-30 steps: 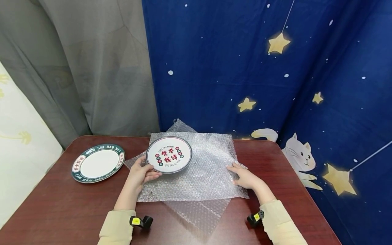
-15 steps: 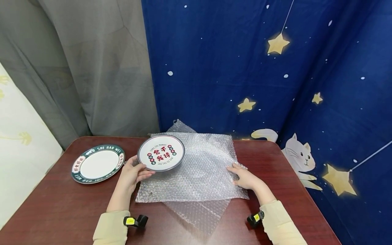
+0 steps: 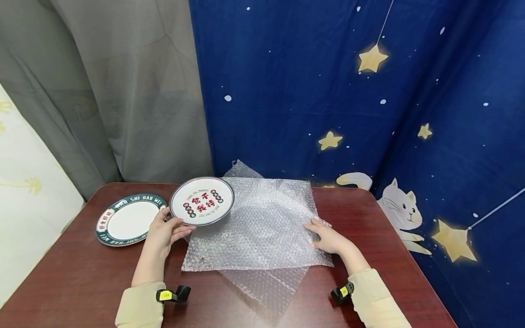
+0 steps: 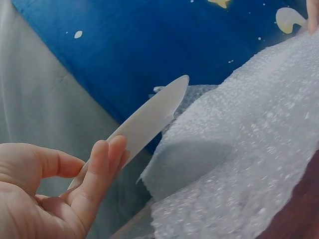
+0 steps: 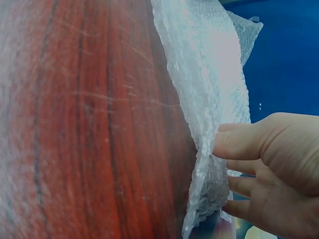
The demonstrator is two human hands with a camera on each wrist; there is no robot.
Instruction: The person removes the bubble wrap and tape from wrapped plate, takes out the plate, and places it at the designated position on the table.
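Observation:
My left hand (image 3: 161, 233) holds a round white plate (image 3: 202, 201) with a dark rim and red and green lettering, pinching its near-left edge between thumb and fingers. The plate is tilted and raised over the left part of a bubble wrap sheet (image 3: 262, 241); in the left wrist view the plate (image 4: 149, 117) shows nearly edge-on. My right hand (image 3: 328, 237) rests at the sheet's right edge, its thumb and fingers spread and touching the wrap. In the right wrist view some fingertips are partly hidden by the bubble wrap (image 5: 199, 74).
A larger white plate (image 3: 131, 221) with a green lettered rim lies on the left of the red-brown wooden table (image 3: 74, 282), partly overlapped by the left hand. A second bubble wrap sheet (image 3: 275, 287) lies crosswise beneath the first. Curtains (image 3: 262, 82) hang behind the table.
The left hand has moved left with the small plate, from above the wrap's middle-left towards the larger plate. The right hand has stayed in place.

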